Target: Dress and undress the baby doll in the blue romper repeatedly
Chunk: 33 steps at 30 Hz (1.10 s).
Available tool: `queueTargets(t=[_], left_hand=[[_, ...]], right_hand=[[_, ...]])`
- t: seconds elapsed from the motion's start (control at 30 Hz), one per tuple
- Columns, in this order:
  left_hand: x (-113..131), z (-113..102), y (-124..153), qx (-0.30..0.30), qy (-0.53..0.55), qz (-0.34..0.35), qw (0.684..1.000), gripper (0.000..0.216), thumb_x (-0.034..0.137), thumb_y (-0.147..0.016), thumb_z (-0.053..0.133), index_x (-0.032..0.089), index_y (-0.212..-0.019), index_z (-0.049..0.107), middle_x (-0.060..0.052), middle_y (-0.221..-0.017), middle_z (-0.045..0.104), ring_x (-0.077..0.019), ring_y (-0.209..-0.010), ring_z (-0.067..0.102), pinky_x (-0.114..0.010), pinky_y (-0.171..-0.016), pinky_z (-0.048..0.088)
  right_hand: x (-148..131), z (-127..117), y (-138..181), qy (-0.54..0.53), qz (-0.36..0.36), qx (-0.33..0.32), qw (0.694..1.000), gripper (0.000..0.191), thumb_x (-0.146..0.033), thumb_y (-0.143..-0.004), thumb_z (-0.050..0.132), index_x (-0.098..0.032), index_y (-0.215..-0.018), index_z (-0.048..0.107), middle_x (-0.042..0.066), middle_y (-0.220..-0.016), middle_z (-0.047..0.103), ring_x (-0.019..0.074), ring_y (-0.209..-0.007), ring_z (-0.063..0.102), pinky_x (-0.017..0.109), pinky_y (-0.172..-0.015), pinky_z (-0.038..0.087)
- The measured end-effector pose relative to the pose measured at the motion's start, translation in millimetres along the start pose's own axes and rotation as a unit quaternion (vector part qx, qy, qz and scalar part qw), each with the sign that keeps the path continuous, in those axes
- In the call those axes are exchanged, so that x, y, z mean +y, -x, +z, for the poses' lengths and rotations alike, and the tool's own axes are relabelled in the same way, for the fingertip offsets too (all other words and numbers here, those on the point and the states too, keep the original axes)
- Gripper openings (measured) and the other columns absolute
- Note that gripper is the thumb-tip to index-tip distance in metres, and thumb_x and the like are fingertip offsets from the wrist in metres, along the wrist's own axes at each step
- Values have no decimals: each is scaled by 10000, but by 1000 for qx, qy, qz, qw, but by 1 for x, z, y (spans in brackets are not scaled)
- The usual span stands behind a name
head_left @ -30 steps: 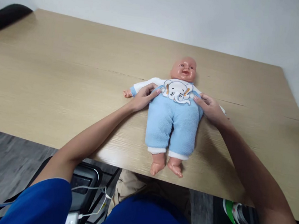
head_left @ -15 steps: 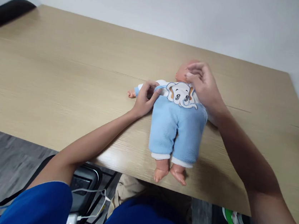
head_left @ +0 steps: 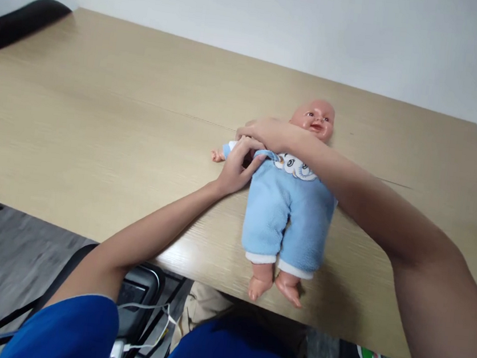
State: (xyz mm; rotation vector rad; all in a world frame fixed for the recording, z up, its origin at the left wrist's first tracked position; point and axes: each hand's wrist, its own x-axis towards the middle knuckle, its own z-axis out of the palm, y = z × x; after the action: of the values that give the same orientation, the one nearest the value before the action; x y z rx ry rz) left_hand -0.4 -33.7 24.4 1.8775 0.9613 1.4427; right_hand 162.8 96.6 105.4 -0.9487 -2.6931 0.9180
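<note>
A baby doll (head_left: 290, 208) lies face up on the wooden table (head_left: 99, 117), head toward the wall, feet over the near edge. It wears light blue fleece overalls with an elephant bib and a white shirt. My left hand (head_left: 236, 168) pinches the blue shoulder strap at the doll's arm on the left side. My right hand (head_left: 265, 134) has crossed over the doll's chest and closes on the same strap, right above my left hand. My right forearm covers most of the elephant bib.
A black chair back (head_left: 19, 19) shows at the table's far left corner. Under the table edge sit a dark device with white cables (head_left: 138, 300) and, at the right, something green and white (head_left: 367, 357). A white wall runs behind the table.
My right hand left the doll's right side, passed over its head, and now reaches across the chest to the left shoulder strap. My left hand stayed at that strap.
</note>
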Motion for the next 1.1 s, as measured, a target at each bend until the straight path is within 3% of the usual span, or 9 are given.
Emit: queueTargets(t=[0.1, 0.2, 0.3, 0.43, 0.63, 0.7, 0.87, 1.0, 1.1], left_hand=[[-1, 1, 2, 1, 6, 3, 1000, 571, 821, -1239, 621, 269, -1233, 767, -116, -1170, 816, -298, -1081, 691, -507, -1067, 553], [-3, 1, 6, 13, -6, 46, 999, 464, 717, -1264, 641, 272, -1223, 765, -110, -1124, 800, -291, -1022, 664, -507, -1027, 536], [-9, -1, 13, 39, -45, 87, 994, 393, 658, -1269, 639, 290, -1270, 775, -138, -1253, 812, -329, -1174, 718, -569, -1139, 524], [-16, 1, 20, 75, -47, 83, 993, 590, 884, -1182, 612, 317, -1206, 773, -157, -1367, 768, -412, -1367, 714, -710, -1326, 439], [-11, 11, 11, 150, 76, -42, 985, 545, 869, -1193, 641, 328, -1249, 652, -95, -1271, 706, -299, -1269, 701, -526, -1232, 590], [-14, 11, 5, 150, 107, -100, 978, 628, 924, -1105, 764, 316, -1205, 643, -86, -1288, 685, -288, -1309, 678, -481, -1243, 582], [-28, 10, -3, 109, 201, -184, 956, 817, 1053, -940, 871, 314, -1163, 604, -49, -1219, 697, -247, -1197, 691, -396, -1090, 617], [-41, 14, -8, 90, 265, -239, 930, 872, 1034, -883, 948, 325, -1240, 587, 10, -1062, 704, -174, -895, 676, -320, -788, 570], [-48, 15, -14, 70, 283, -245, 925, 795, 953, -932, 969, 320, -1228, 592, 25, -991, 707, -167, -850, 673, -318, -765, 578]], right_hand=[[-6, -11, 20, 53, -16, 39, 998, 314, -162, -969, 947, -273, -1237, 825, 1, -1255, 891, 264, -1157, 716, 386, -1053, 507], [-7, -22, 46, -16, -6, 122, 992, 330, -205, -972, 914, -292, -1253, 765, 25, -1346, 887, 287, -1194, 740, 411, -1087, 543], [-3, -25, 64, -115, 18, 150, 982, 336, -179, -930, 857, -300, -1207, 711, 25, -1298, 860, 253, -1140, 729, 401, -1049, 576], [0, -18, 71, -149, 23, 141, 978, 310, -134, -884, 785, -301, -1141, 740, 42, -1230, 860, 269, -1152, 741, 446, -1087, 604], [-11, -5, 75, -102, -7, 148, 984, 149, -286, -1016, 810, -284, -1158, 855, 105, -1420, 898, 358, -1370, 788, 573, -1291, 595], [-15, -5, 84, -103, 12, 167, 981, 202, -451, -1078, 854, -280, -1185, 855, 123, -1387, 896, 363, -1306, 796, 573, -1227, 621], [-27, -8, 113, -73, 103, 165, 978, 536, -769, -1071, 886, -279, -888, 772, 75, -882, 778, 318, -941, 725, 465, -912, 544], [-26, -1, 122, -48, 100, 172, 979, 545, -772, -1039, 886, -281, -880, 713, 48, -856, 713, 286, -906, 655, 439, -867, 481], [-16, 7, 123, -104, 101, 206, 968, 595, -836, -1019, 870, -297, -928, 637, 28, -880, 638, 272, -916, 603, 428, -869, 487]])
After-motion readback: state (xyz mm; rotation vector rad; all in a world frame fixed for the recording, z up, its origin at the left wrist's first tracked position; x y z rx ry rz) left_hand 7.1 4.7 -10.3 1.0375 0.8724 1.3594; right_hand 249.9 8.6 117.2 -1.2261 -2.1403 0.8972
